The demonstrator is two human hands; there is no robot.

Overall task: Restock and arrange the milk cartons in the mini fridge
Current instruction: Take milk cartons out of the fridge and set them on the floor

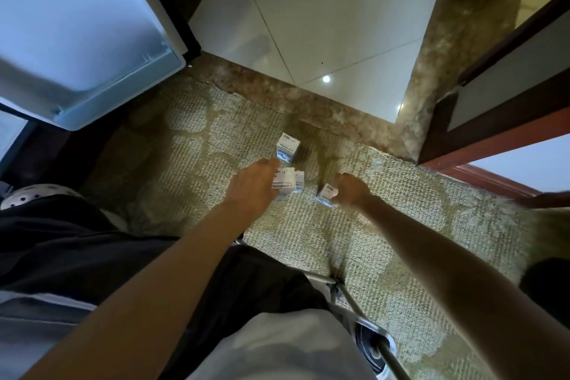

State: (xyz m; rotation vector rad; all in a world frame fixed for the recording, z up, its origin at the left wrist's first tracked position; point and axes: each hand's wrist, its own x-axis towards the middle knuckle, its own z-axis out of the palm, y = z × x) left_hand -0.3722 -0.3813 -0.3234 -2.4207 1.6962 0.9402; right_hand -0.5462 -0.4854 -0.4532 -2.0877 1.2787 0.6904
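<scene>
The standing carton [287, 148], a small white milk carton, rests upright on the patterned carpet [191, 145]. All positions below are given relative to this carton.

**Left hand** [256, 187]: located on the person's side of the standing carton, slightly to its left. The fingers are curled round the barcode carton [282, 183], a white carton whose printed barcode strip faces the camera. One fingertip lies just beside the lower edge of the standing carton; contact cannot be determined. A third carton [299, 181] sits against the right side of the barcode carton. It cannot be determined whether the left hand also holds this one or it stands on the carpet.

**Right hand** [351, 190]: located on the person's side of the standing carton and to its right, apart from it. The fingers are closed in a fist round the tilted carton [326, 195], which projects from the fist toward the left hand. Motion blur hides finer detail.

**Fridge door** [77, 40]: open, well to the left of and beyond the standing carton, with its white inner liner facing the camera.

**Surroundings**: a brown stone strip [308, 102] runs just beyond the standing carton and separates the carpet from the pale tiled floor [324, 9]. A wooden frame [493, 102] stands well to the right. A metal frame [339, 282] lies on the person's side, between the forearms.
</scene>
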